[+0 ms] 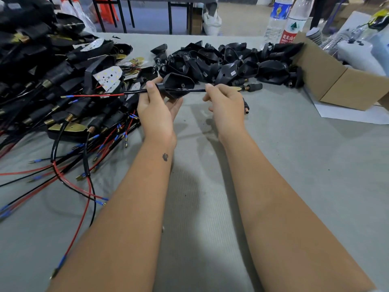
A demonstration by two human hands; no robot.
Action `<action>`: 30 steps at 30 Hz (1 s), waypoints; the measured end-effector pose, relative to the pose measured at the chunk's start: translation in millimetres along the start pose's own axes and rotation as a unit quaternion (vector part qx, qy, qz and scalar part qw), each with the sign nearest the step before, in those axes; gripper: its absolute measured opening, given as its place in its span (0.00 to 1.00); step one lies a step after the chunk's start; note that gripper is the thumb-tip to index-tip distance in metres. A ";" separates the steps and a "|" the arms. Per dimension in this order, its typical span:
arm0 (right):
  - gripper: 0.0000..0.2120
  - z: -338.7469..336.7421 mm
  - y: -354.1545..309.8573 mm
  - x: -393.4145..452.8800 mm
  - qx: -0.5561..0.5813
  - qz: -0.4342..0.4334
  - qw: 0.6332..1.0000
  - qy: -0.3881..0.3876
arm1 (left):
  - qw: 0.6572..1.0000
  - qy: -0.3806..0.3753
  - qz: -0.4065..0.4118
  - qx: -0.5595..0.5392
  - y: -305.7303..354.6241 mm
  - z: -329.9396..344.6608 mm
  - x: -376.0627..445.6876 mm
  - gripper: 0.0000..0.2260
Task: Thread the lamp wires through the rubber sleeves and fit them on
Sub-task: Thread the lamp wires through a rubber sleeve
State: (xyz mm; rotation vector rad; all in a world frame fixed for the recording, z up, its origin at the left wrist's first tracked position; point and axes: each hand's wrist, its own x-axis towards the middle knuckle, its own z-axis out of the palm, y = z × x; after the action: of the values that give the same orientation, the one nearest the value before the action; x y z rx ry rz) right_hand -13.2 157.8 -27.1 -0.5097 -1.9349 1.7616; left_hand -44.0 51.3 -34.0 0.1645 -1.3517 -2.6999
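A black rubber sleeve [179, 85], shaped like a small lamp housing, hangs in the air between my hands with a black sheathed wire [194, 90] running through it. My left hand [156, 108] pinches the sleeve's round neck and the wire with thumb on top. My right hand [226, 104] pinches the wire at the sleeve's right side. Past my left hand the wire splits into a red and a black lead [99, 95] with blue-tipped ends.
A pile of wired lamps [54, 85] with red and black leads fills the left of the grey table [294, 165]. Loose black sleeves [227, 62] lie heaped at the back. A cardboard box [336, 81] and two water bottles [288, 20] stand at the right.
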 end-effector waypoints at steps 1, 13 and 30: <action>0.13 1.5 -0.1 -1.6 -0.005 -0.012 1.000 -0.015 | 1.000 0.007 0.002 0.001 0.1 -0.5 0.4 0.14; 0.08 -0.7 -1.0 5.7 0.213 0.034 0.972 0.097 | 0.998 0.050 -0.036 -0.026 2.4 -2.9 4.4 0.13; 0.09 -0.3 0.4 7.2 0.191 0.023 0.981 -0.034 | 0.997 -0.028 -0.055 0.043 0.0 -1.0 1.1 0.11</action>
State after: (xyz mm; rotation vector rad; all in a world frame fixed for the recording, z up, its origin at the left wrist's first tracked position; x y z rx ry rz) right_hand -19.0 162.2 -26.8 -0.3626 -1.5786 2.1387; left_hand -44.9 50.3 -34.7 0.1756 -1.5192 -2.7561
